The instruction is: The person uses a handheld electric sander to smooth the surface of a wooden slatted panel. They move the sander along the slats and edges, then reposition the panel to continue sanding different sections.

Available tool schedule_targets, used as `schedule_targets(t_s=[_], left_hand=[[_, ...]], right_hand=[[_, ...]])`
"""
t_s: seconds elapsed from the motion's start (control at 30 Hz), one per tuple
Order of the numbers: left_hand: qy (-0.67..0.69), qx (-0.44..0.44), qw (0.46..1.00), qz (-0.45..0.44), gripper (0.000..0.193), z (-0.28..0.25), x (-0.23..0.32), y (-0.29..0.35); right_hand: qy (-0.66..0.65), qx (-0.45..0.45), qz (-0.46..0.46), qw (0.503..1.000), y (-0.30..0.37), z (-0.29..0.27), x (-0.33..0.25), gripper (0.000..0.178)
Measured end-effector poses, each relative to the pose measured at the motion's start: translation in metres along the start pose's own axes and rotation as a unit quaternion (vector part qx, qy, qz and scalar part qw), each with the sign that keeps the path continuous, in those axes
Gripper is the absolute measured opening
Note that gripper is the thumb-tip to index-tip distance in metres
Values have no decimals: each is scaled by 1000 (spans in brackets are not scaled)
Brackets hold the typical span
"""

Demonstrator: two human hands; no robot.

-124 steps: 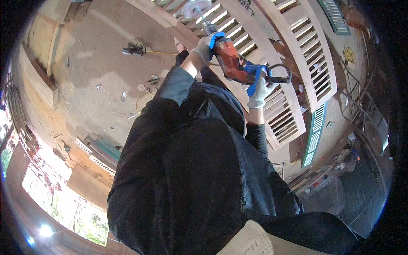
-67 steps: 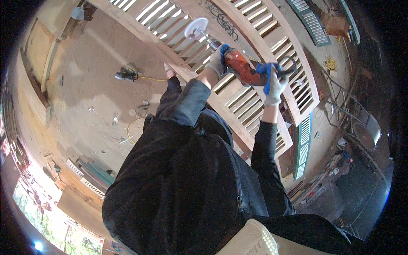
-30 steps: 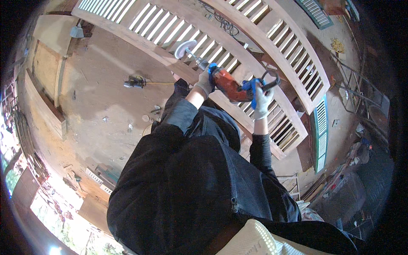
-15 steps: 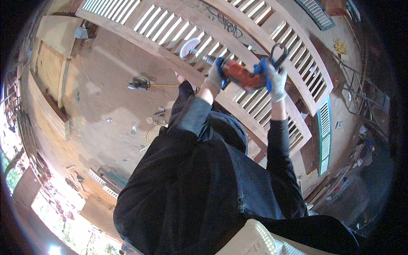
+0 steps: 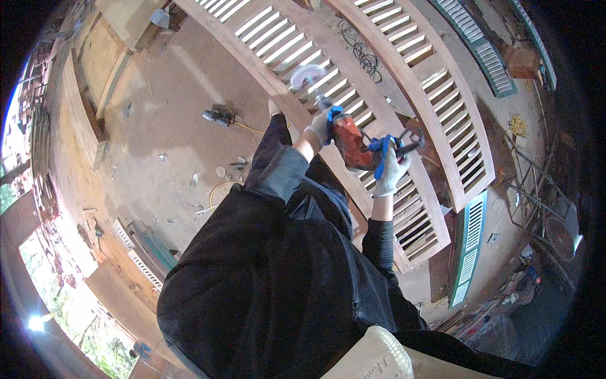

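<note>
Both my hands wear white and blue work gloves and hold a red power drill (image 5: 349,140). My left hand (image 5: 322,126) is closed around its front, just behind the chuck. My right hand (image 5: 391,165) grips the rear handle, where a dark cord loops out. At the drill's tip a pale round disc (image 5: 308,76) looks smeared, as if spinning. It is over a bare wooden louvred shutter (image 5: 265,74); whether it touches the wood I cannot tell. My bare foot (image 5: 274,106) is beside that shutter's near edge.
A second wooden louvred shutter (image 5: 442,107) lies to the right. Green louvred shutters (image 5: 470,246) are farther right. Coiled cable (image 5: 360,50) rests between the wooden ones. On the dirt floor are a dark power tool (image 5: 219,115) with a yellow cord and wooden boards (image 5: 85,114).
My view has turned, shifting the shutters in the picture. The drill now points more steeply away from me, its disc farther right over the slats, and my right hand has come lower.
</note>
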State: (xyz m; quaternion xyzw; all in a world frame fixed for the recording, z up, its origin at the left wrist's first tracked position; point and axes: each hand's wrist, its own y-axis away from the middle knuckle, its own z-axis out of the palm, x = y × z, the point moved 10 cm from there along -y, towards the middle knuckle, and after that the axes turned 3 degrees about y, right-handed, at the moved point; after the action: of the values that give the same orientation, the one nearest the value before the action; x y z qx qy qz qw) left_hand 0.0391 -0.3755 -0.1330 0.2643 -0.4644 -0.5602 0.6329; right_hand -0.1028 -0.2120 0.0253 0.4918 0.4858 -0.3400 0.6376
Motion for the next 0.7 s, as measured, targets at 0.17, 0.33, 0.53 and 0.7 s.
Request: schedule_targets(t_s=[0.17, 0.33, 0.53, 0.7], left_hand=[[-27, 24, 998, 49, 23, -24, 5, 3], [-72, 22, 993, 96, 24, -6, 19, 34], [13, -172, 981, 92, 27, -11, 25, 103], [-110, -224, 941, 228, 25, -70, 58, 122]], right_hand=[[-50, -12, 3, 999, 24, 5, -3, 12], [-77, 76, -31, 994, 80, -36, 27, 6], [-108, 17, -15, 994, 137, 9, -30, 1], [-62, -32, 32, 997, 158, 73, -63, 10]])
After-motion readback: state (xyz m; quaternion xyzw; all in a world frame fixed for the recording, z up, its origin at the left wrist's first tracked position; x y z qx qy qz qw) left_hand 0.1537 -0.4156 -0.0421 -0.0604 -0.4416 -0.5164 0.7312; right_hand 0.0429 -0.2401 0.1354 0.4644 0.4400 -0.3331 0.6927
